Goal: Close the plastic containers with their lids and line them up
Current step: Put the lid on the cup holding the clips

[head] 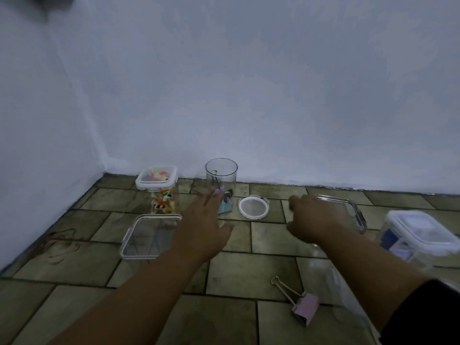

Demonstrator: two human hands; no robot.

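Containers sit scattered across the tiled floor (pixel 249 275) in front of us, near the foot of a pale wall (pixel 249 95). At the far side, a tall round clear jar (pixel 221 175) stands upright and open, with binder clips inside it. Its round white-rimmed lid (pixel 253 208) lies flat on the floor just to the right of it. To the left of the jar stands a tall square container (pixel 159 188) with its lid clipped on, filled with small colourful pieces. Nearer to us on the left is an open, empty square container (pixel 139 237), its rim facing up. On the right, a clear rectangular container (pixel 353 210) stands open, and beyond it at the far right edge a closed container (pixel 420 235) with a white-rimmed lid holds something dark blue.

Our left hand (pixel 206 222) reaches forward with the fingers spread wide and flat, holding nothing; the fingertips overlap the lower part of the round jar, though we cannot tell whether they touch it. Our right hand (pixel 313 217) is loosely curled at the near left corner of the clear rectangular container; we cannot tell whether it grips the rim or only rests by it. A dark sleeve (pixel 423 317) covers the right forearm.

Near us, on the right, a pink binder clip (pixel 305 308) lies on the floor by itself, its wire handles pointing away.
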